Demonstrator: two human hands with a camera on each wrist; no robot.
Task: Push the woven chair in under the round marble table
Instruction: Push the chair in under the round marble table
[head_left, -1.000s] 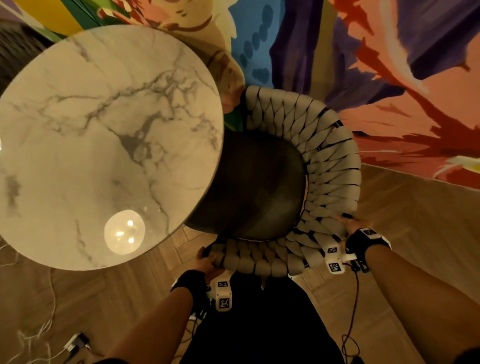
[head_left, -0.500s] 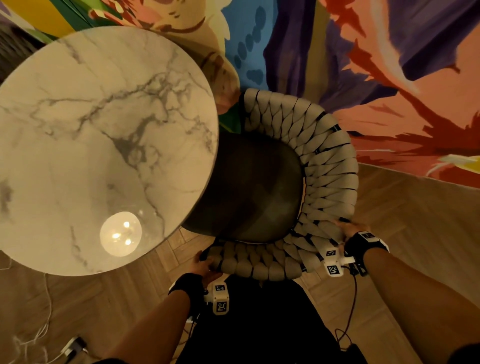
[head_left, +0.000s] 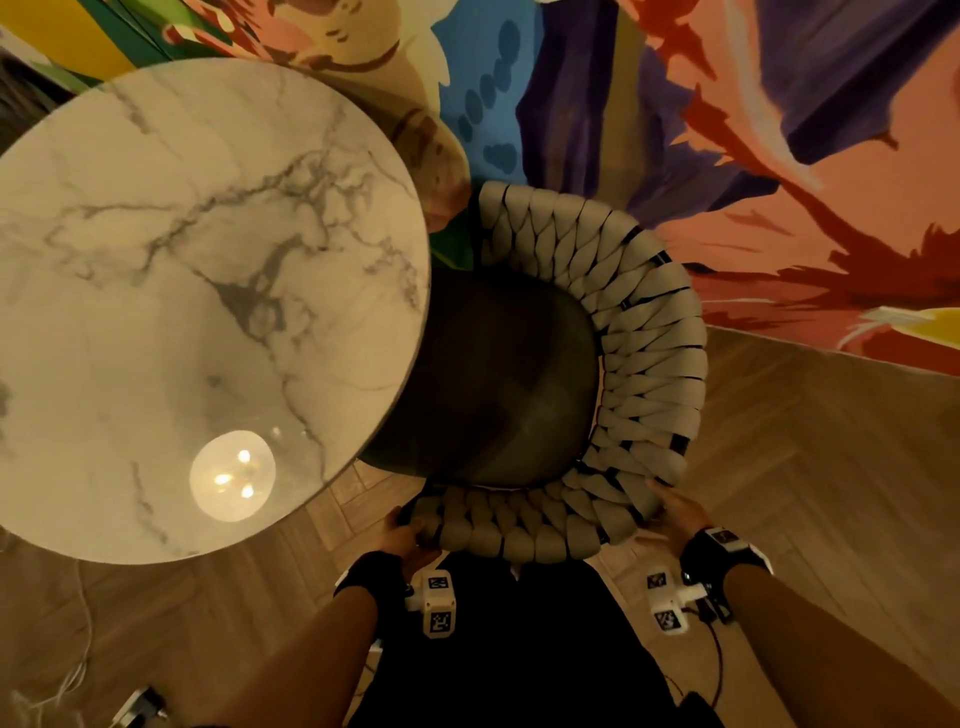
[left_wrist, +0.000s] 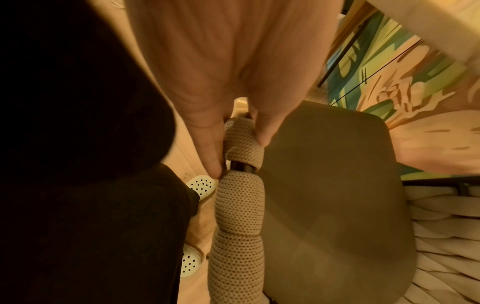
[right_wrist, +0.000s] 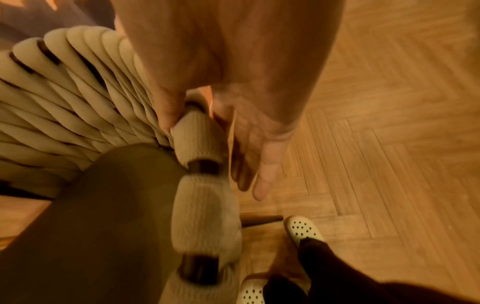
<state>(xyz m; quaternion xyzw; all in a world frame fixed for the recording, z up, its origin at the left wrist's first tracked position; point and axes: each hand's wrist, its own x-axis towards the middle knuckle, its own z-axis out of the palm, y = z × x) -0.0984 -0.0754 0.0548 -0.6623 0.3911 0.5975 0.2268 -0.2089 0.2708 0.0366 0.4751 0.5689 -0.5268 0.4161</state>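
The round marble table (head_left: 208, 291) fills the left of the head view. The woven chair (head_left: 644, 364) stands at its right edge, and the front of its dark seat (head_left: 509, 384) lies under the tabletop. My left hand (head_left: 410, 535) grips the near left end of the woven back rim. In the left wrist view my left hand (left_wrist: 239, 155) has thumb and fingers on either side of the rim (left_wrist: 240, 205). My right hand (head_left: 675, 512) holds the near right part of the rim. In the right wrist view my right hand (right_wrist: 213, 160) has its thumb inside and its fingers stretched along the outside.
A colourful painted wall (head_left: 727, 130) runs close behind the chair and table. The floor (head_left: 831, 493) is herringbone wood. Loose cables (head_left: 78, 670) lie at the lower left. My feet in white perforated shoes (right_wrist: 302, 228) stand just behind the chair back.
My right hand has slid along the rim toward me, from the chair's right side to its near right corner. The left hand keeps its hold. The chair has barely shifted against the table.
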